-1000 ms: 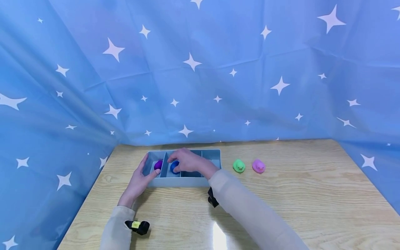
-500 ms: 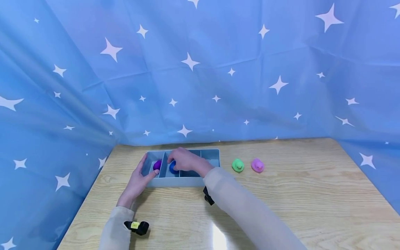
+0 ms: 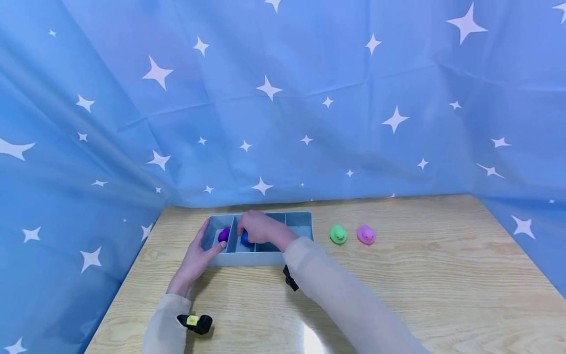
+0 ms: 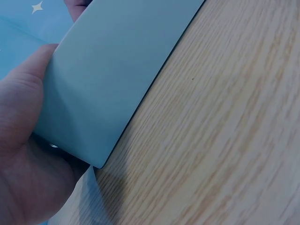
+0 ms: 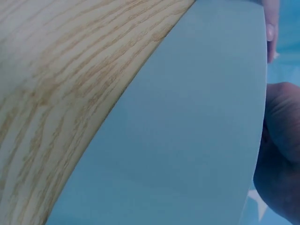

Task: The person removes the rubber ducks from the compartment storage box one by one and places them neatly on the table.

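A blue-grey divided box (image 3: pixel 265 258) stands on the table. My left hand (image 3: pixel 197 258) grips its left end, thumb over the front rim and fingers along the side wall; the left wrist view shows the hand (image 4: pixel 23 112) round the box corner. A purple rounded toy (image 3: pixel 223 235) lies in the leftmost compartment. In the compartment beside it, my right hand (image 3: pixel 261 228) has its fingers curled down onto a blue rounded toy (image 3: pixel 245 240), partly covered by the hand. The right wrist view shows mostly the box front (image 5: pixel 187 122), with part of the right hand (image 5: pixel 283 140) behind its rim.
A green rubber duck (image 3: pixel 338 235) and a pink rubber duck (image 3: pixel 366 235) sit on the wooden table (image 3: pixel 420 275) right of the box. Behind the table hangs a blue curtain (image 3: pixel 309 118) with white stars. My right forearm crosses in front of the box.
The right hand's fingers have drawn in from a spread shape around the blue toy, and the right forearm has shifted slightly left. The left hand, box and ducks stay in place.
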A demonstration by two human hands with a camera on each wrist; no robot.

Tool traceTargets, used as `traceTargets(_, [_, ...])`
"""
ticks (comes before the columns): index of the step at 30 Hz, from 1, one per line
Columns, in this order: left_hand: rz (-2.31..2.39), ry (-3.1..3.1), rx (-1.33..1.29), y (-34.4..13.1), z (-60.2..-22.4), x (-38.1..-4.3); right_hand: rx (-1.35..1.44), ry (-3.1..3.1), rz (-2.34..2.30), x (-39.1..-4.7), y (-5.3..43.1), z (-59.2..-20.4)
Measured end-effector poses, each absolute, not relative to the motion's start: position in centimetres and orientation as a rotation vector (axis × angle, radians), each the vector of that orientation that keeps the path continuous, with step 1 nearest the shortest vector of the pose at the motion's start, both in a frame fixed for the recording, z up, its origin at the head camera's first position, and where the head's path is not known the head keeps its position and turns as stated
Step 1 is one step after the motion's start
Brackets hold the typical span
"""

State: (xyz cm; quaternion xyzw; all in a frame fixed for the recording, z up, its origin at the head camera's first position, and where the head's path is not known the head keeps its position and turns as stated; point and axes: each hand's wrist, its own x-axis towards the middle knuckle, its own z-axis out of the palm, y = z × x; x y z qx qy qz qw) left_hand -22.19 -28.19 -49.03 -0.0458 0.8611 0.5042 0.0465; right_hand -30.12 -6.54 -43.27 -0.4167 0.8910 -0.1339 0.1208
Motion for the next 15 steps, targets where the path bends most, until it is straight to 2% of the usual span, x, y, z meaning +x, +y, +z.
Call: traceTargets(15, [1.543,2.635,-0.13,-28.14,-49.04,-22.23,-1.249,2.612,-0.41,-30.17,-6.54,-44.06])
